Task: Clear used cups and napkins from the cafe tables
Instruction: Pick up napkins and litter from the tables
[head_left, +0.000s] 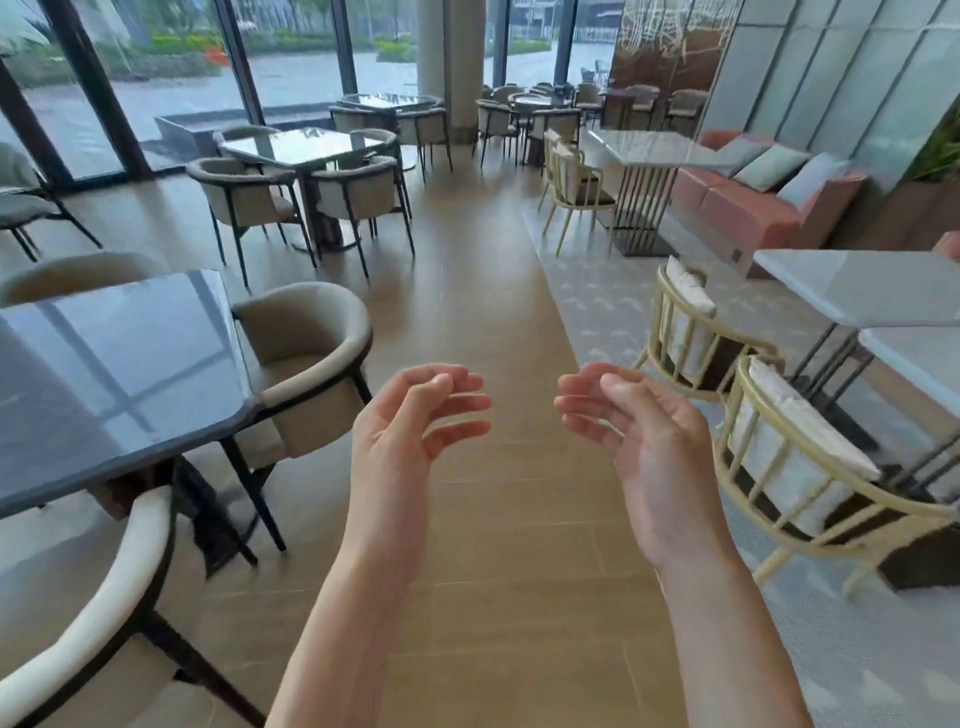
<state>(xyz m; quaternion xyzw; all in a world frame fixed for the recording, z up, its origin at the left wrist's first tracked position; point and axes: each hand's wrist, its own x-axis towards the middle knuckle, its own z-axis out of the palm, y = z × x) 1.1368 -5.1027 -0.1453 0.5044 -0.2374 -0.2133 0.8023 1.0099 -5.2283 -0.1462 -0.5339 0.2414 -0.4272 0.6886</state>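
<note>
My left hand (410, 421) and my right hand (634, 431) hang in front of me over a wooden aisle, palms turned toward each other, fingers loosely curled, holding nothing. A dark glossy table (104, 384) stands close on my left with a bare top. No cup or napkin shows on any table in view.
Beige padded chairs (311, 358) ring the dark tables on the left. Cream spindle chairs (795, 457) and white tables (872, 291) line the right, beside a pink sofa (748, 208). The wood floor aisle (467, 291) runs ahead toward a pillar and glass walls.
</note>
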